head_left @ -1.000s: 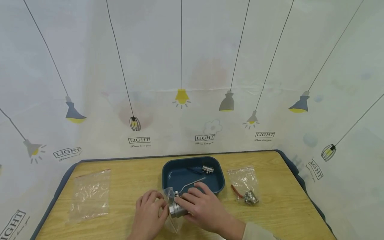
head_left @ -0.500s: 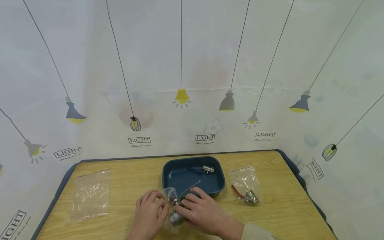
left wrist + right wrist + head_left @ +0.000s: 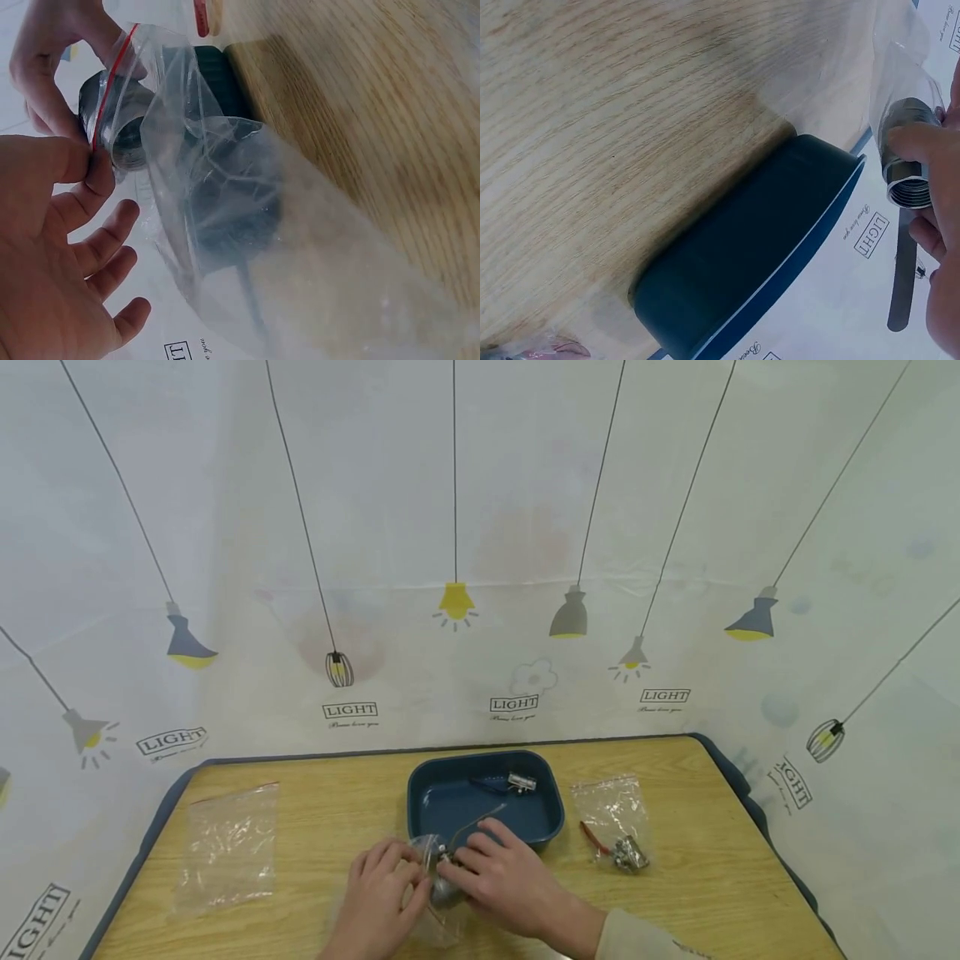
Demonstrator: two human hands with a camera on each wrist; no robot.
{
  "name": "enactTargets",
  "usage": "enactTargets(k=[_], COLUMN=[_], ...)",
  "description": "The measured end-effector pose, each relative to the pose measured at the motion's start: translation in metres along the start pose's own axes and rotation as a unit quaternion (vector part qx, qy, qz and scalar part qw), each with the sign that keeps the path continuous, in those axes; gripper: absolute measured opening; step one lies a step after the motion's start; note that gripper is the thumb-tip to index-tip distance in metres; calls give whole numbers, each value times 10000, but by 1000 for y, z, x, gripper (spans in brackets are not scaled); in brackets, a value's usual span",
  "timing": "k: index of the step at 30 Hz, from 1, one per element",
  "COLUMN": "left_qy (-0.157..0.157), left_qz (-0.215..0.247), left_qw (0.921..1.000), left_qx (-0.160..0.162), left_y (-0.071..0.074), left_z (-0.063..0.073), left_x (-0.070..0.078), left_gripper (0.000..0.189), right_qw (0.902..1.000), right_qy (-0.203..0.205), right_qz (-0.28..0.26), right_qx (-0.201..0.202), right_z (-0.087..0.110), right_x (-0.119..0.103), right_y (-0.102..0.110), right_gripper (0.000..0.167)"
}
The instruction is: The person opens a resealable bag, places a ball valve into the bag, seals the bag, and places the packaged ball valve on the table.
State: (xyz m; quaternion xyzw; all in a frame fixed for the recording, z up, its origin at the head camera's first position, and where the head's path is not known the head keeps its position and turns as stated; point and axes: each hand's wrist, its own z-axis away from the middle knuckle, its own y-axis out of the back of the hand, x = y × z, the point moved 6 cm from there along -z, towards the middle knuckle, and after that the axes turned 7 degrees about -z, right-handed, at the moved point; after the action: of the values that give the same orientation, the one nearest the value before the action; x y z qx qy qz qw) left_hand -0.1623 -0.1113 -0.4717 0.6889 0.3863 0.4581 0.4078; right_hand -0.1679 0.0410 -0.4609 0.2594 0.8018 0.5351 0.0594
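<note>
Left wrist cam: my L hand [image 3: 56, 240] pinches the clear bag [image 3: 232, 195] at its red edge; R hand [image 3: 513, 881] holds the metal pipe [image 3: 906, 112].

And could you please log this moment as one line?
left hand pinches clear bag; right hand grips metal valve; valve end at bag mouth; blue tray beyond hands

Smooth, shiny metal fitting [image 3: 907, 112]; crinkled, glossy plastic bag [image 3: 232, 180]; smooth, matt tray [image 3: 727, 240]; wood-grained tabletop [image 3: 592, 112]
</note>
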Motion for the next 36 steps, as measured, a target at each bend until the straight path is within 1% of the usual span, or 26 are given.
enactTargets(k=[4, 7, 10, 12, 14, 16, 18, 21, 24, 26, 29, 32, 34, 36], left_qy=[33, 63, 80, 97, 106, 129, 135, 135, 96, 7, -232, -394, -423, -408], left_qz=[24, 42, 113, 168, 217, 250, 283, 325, 343, 274, -20, -366, -473, -494], left_qw=[9999, 9998, 9997, 9995, 9995, 9994, 9993, 9992, 9994, 9995, 9984, 9949, 9933, 9928], left_qx=[-126, -195, -218, -229, -225, -214, -213, -176, -49, 130, 511, 853, 965, 1010], left_y=[-1, -2, -3, -3, -4, -4, -4, -4, -5, -5, -2, 0, 0, -1], left_z=[-2, -2, -2, -2, -2, -1, -1, -1, 0, 1, 4, 6, 7, 8], left_x=[2, 3, 4, 5, 6, 6, 6, 5, 5, 6, 9, 12, 13, 13], left_gripper=[28, 28, 28, 28, 29, 28, 28, 26, 27, 27, 21, 12, 8, 9], right_qw=[9999, 9999, 9999, 9996, 9993, 9994, 9997, 9999, 10000, 9999, 9999, 9997, 9994, 9989], right_qy=[114, 125, -68, -260, -361, -311, -178, -58, -70, -105, -135, -190, -239, -281], right_qz=[2, 59, 108, 87, 70, 65, 82, 71, 24, -42, -89, -154, -250, -371], right_qx=[-52, 10, 22, -28, -94, -122, -126, -78, -16, 6, 4, -8, 16, 99], right_z=[-2, -3, -4, -4, -5, -5, -4, -3, -2, -1, -1, -1, 0, 1], right_x=[-3, -4, -2, 0, 1, 0, -3, -5, -5, -4, -4, -4, -4, -4], right_y=[-2, -3, -5, -6, -7, -8, -8, -9, -10, -11, -11, -11, -12, -12], right_gripper=[39, 37, 39, 41, 42, 42, 39, 37, 37, 38, 41, 45, 48, 48])
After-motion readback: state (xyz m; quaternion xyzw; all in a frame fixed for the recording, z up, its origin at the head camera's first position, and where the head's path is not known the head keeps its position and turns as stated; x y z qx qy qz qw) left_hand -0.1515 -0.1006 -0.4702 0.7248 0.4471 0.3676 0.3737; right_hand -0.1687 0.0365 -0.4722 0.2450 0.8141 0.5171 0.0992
